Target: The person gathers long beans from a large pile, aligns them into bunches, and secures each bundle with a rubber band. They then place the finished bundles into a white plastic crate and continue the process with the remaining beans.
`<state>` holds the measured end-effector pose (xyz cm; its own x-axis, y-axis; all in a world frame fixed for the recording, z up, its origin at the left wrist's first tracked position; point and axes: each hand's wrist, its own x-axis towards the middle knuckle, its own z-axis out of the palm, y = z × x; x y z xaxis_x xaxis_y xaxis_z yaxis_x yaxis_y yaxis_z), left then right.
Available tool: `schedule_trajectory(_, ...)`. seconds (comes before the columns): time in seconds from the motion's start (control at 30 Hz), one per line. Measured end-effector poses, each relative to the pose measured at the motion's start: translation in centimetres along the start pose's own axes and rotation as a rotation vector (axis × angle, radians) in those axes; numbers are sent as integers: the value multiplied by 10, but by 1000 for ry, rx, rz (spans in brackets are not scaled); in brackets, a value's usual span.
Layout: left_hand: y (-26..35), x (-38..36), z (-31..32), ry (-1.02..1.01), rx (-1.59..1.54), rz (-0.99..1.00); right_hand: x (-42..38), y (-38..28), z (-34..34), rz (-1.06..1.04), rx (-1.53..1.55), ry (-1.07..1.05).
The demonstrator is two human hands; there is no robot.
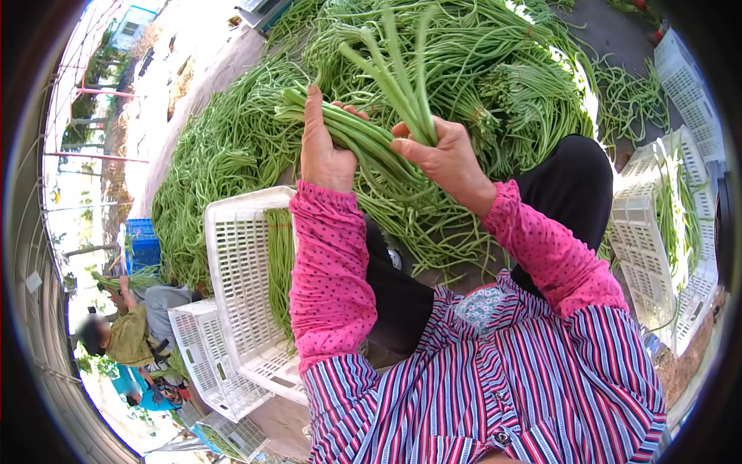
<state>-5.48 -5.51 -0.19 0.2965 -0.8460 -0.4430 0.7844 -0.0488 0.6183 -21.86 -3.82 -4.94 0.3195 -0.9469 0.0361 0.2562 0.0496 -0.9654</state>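
My left hand (328, 147) is wrapped around a thick bunch of long green beans (371, 139), thumb pointing up, the bean ends poking out past the fingers. Several more long beans (398, 85) stand upright from my right hand (444, 155), pinched between its thumb and fingers. The two hands are close together, and the bunch from the left runs just under the right. Beyond them spreads a large heap of loose long beans (232, 155). Some beans in the heap lie gathered in bundles (533, 100).
By my left arm stands a white plastic crate (251, 201) with beans in it, and another white crate (209, 356) is beside it. More white crates (641, 193) line the right. At the far left, a person (131, 329) handles beans near a blue crate (143, 240).
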Motion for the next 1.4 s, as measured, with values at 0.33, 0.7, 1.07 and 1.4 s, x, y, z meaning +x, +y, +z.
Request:
schedule_trajectory(0.33, 7, -2, -13, -210, 56, -44, 25, 11, -13, -93, -223, -216)
schedule_trajectory(0.7, -1, -2, -10, -344, 178, 90, 30, 5, -28, -103, -226, -204)
schedule_trajectory(1.07, 0, -10, -3, -394, 466, 270, 33, -28, -39, 27, -186, -265)
schedule_trajectory(1.4, 5, 16, -20, 2, 145, 176, -30, -19, -43, 231, -78, -298)
